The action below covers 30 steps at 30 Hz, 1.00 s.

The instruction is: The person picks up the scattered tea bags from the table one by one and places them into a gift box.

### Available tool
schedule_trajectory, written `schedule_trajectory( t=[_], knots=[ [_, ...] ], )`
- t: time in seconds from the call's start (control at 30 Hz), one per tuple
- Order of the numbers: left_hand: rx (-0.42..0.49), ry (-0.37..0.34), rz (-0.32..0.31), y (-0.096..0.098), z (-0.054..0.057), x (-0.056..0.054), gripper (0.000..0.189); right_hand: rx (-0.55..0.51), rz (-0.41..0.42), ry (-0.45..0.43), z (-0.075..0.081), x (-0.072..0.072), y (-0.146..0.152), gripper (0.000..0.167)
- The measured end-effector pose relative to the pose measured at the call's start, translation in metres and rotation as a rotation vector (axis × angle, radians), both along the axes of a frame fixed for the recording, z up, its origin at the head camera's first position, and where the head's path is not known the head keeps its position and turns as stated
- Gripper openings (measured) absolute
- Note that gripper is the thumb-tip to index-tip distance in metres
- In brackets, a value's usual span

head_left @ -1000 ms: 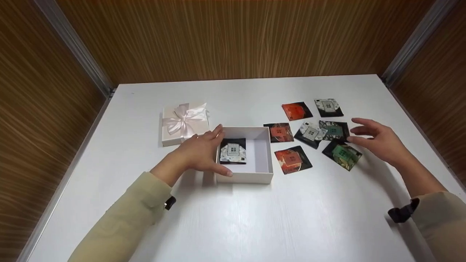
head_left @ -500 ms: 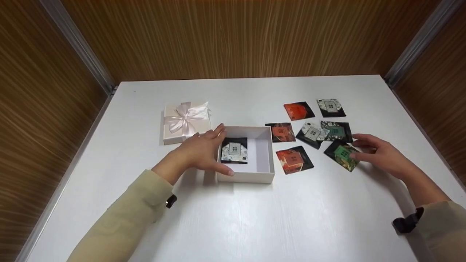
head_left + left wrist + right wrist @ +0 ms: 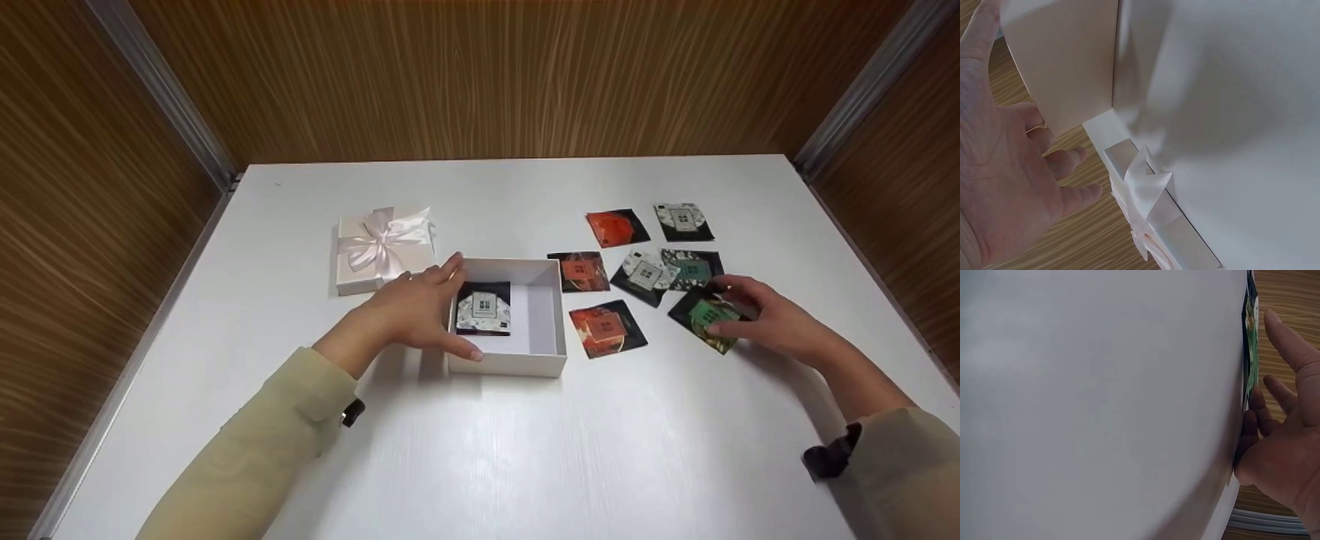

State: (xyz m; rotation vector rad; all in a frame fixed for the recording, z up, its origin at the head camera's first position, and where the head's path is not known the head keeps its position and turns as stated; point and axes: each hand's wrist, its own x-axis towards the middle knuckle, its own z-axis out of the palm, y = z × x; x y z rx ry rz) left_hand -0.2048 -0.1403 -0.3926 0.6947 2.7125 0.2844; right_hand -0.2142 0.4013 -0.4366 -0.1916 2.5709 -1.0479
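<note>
The left hand (image 3: 416,311) lies along the left side of an uncovered white box (image 3: 506,366), fingers spread, its thumb at the front wall and a finger near the back left corner. The left wrist view has its fingers (image 3: 1067,163) beside the box's outer wall (image 3: 1067,62). Inside the box, on the left, lies a black-and-white square sachet (image 3: 484,309). The right hand (image 3: 772,319) reaches over a green-and-black sachet (image 3: 697,313), its thumb above the face and fingers by the right edge. From the right wrist, the thumb (image 3: 1289,340) stands apart from the green sachet (image 3: 1252,354).
A pale pink lid (image 3: 352,274) with a satin bow (image 3: 382,244) lies behind the left hand. Several sachets are scattered right of the box: orange-red ones (image 3: 607,330), a white-and-black one (image 3: 684,222), and a dark green one (image 3: 694,270) partly under another (image 3: 643,276).
The right hand has come down and toward the person, from beside the dark green sachet to over the green-and-black one. The left hand stays at the box.
</note>
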Motion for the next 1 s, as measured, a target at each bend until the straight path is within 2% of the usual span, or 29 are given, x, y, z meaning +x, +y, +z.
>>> schedule_trajectory(
  t=[0.3, 0.7, 1.0],
  knots=[
    [-0.003, -0.009, 0.006, 0.001, 0.0003, 0.0, 0.14, 0.008, 0.009, 0.028, -0.0022, -0.0011, -0.0043, 0.097],
    [0.002, 0.011, -0.016, 0.0003, -0.0002, 0.0001, 0.14, 0.107, 0.007, 0.073, -0.0066, -0.0045, -0.0025, 0.094],
    [0.0, 0.008, -0.017, 0.0003, 0.0005, 0.0, 0.139, 0.13, 0.001, 0.051, -0.0076, -0.0063, -0.0026, 0.095]
  ],
)
